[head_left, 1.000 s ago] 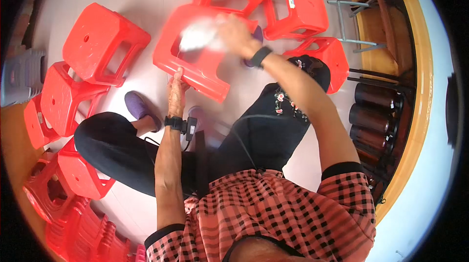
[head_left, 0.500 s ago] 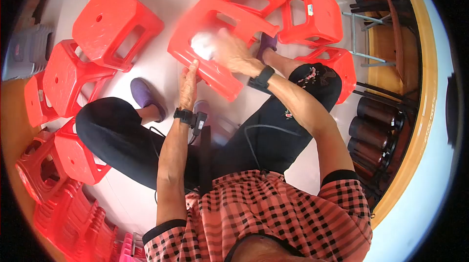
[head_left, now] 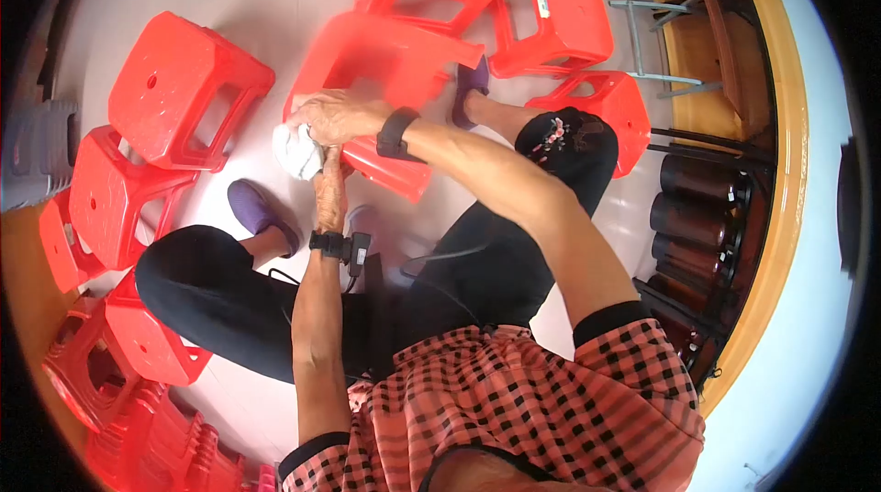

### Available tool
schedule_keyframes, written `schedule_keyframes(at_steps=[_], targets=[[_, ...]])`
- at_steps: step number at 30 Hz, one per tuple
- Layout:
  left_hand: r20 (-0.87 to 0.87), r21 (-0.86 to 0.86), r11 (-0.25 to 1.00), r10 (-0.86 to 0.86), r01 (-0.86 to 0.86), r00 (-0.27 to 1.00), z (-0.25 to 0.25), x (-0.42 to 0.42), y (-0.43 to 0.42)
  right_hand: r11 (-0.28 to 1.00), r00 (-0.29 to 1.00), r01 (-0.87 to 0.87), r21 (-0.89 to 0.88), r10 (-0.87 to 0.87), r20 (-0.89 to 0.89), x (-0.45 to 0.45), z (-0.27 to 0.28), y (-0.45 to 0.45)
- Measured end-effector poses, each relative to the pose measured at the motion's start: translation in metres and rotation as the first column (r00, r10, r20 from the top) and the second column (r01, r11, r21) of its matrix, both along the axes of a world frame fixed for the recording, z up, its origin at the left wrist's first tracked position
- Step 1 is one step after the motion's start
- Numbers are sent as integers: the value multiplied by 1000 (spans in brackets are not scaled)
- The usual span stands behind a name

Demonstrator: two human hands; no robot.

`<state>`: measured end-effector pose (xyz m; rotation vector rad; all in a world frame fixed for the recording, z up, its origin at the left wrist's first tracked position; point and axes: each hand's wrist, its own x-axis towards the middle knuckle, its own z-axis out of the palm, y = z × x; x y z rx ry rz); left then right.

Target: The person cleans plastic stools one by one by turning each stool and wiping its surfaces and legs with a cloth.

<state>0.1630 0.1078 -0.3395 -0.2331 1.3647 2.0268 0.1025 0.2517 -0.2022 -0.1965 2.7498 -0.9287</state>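
Observation:
A red plastic stool (head_left: pixel 393 171) is held tipped in front of me, its hollow underside partly facing me and its far side blurred. My left hand (head_left: pixel 330 191) grips the near edge of the stool; its fingertips are largely covered by the cloth and my other hand. Closed on a bunched white cloth (head_left: pixel 297 154), my right hand (head_left: pixel 338 116) presses at the stool's near left corner, just above my left hand. Both wrists wear black bands.
Several red stools stand around, such as one stool (head_left: pixel 174 88) at left and another stool (head_left: pixel 555 24) at right. Stacked red stools (head_left: pixel 156 441) fill the lower left. Grey plastic stools (head_left: pixel 41 152) sit far left. A dark rack (head_left: pixel 702 207) lines the right side.
My right hand has moved the cloth left and toward me, from the stool's underside to its near left corner. The stool appears further left in view, still held by my left hand.

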Motion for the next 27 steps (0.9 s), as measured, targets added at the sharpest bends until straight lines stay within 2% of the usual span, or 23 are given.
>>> schedule_keyframes(at_steps=[2,3,4,5,6,7,8,9,11,13,14,15,16,19,22,24,25,27], targets=[[63,-33,998,-43,45,997,-4,-3,-1,995,995,-87,-49,89,34,-4,-3,16],[29,14,1000,5,-5,1000,25,-2,4,996,997,-70,55,70,-8,-8,2,35],[54,3,1000,-9,9,999,32,-5,4,995,987,-28,97,43,-152,-14,-22,65],[80,-9,1000,-20,21,997,36,-6,3,994,958,100,46,-84,-274,-19,-41,94],[108,-21,999,-31,33,994,38,-5,2,872,970,165,460,-58,-238,-16,-20,113],[106,-4,999,-32,33,994,36,-6,1,828,963,261,497,-184,-199,-7,-1,131],[106,14,999,-36,34,994,33,-6,2,905,955,236,353,-150,-255,-4,-22,170],[106,34,999,-39,36,994,30,-6,4,915,965,257,311,-228,-129,8,2,180],[116,20,999,-28,26,993,31,-5,5,826,916,384,414,-398,-56,31,8,212],[107,13,1000,-20,19,994,33,-7,4,780,869,370,504,-483,111,49,26,226],[97,13,1000,-22,21,995,37,-6,4,765,875,312,564,-463,144,55,28,232],[86,13,1000,-24,23,996,39,-6,5,757,887,328,565,-452,90,65,9,244],[85,10,1000,-29,28,996,40,-6,5,748,897,346,566,-441,36,71,-10,253],[79,15,1000,-24,23,997,39,-8,7,677,848,474,563,-523,-85,78,22,192],[66,33,999,-20,17,998,33,-6,7,749,840,543,381,-496,-221,89,20,130],[57,21,999,-36,34,998,28,-7,6,855,891,454,250,-435,-132,98,24,88],[52,-41,999,-31,33,998,21,-6,6,897,914,405,180,-395,-90,103,28,68],[57,-8,999,-31,31,998,3,-4,4,959,959,281,36,-278,-58,111,26,47]])
